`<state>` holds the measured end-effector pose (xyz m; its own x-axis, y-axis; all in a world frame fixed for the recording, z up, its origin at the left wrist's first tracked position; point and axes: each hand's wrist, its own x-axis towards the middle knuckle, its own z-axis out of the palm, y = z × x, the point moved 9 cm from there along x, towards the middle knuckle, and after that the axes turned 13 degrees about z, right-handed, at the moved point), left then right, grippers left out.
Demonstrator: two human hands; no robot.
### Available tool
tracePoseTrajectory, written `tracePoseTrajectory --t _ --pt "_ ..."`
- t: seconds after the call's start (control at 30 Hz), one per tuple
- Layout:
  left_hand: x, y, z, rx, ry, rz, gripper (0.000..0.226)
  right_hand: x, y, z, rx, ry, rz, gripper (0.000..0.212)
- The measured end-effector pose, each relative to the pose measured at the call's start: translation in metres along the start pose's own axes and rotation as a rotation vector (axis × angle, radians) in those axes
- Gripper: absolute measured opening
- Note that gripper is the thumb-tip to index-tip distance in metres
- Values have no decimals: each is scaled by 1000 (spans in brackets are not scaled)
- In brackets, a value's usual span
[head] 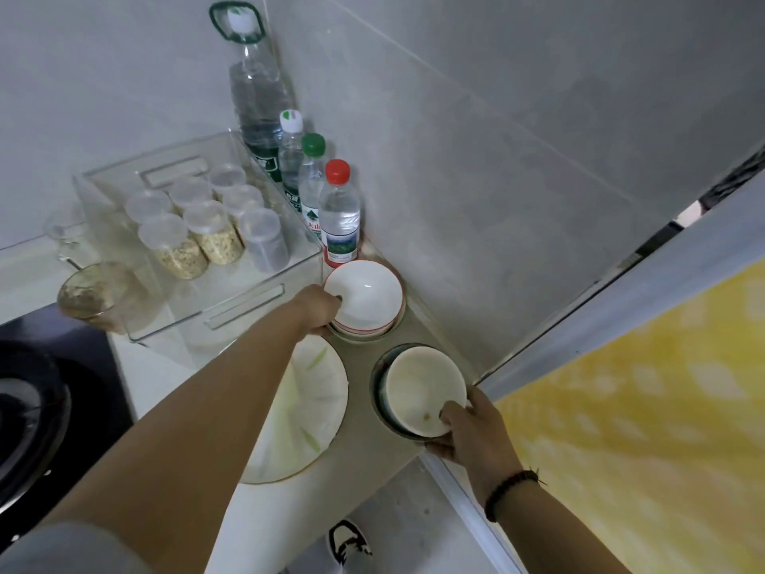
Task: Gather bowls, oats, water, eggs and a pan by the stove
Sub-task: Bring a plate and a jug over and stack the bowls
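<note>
Right hand pinches the near rim of a cream bowl, thumb inside, fingers curled beneath. Left hand grips a red-rimmed white bowl the same way on the bench. Beyond its fingers stand water bottles and oat jars.

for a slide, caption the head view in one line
Left hand grips a red-rimmed bowl, right hand a cream bowl.

Bottles behind stacked bowls in bench corner, jar bin left, plate in front.
</note>
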<state>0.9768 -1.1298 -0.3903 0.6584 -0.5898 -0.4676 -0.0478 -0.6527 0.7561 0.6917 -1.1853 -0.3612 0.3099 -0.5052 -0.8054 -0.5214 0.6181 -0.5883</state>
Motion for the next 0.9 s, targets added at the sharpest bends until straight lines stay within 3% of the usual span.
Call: tracePoseTrajectory --t 0.3,0.63,0.9 --pt "-6 0 -11 162 150 120 37 -12 1 -8 18 5 4 32" --pt "-79 9 -50 -296 236 232 20 -35 -29 -12 -36 -37 -98 30" --pt "-194 -107 -116 -542 538 60 16 -51 -51 57 -129 -203 -159 28"
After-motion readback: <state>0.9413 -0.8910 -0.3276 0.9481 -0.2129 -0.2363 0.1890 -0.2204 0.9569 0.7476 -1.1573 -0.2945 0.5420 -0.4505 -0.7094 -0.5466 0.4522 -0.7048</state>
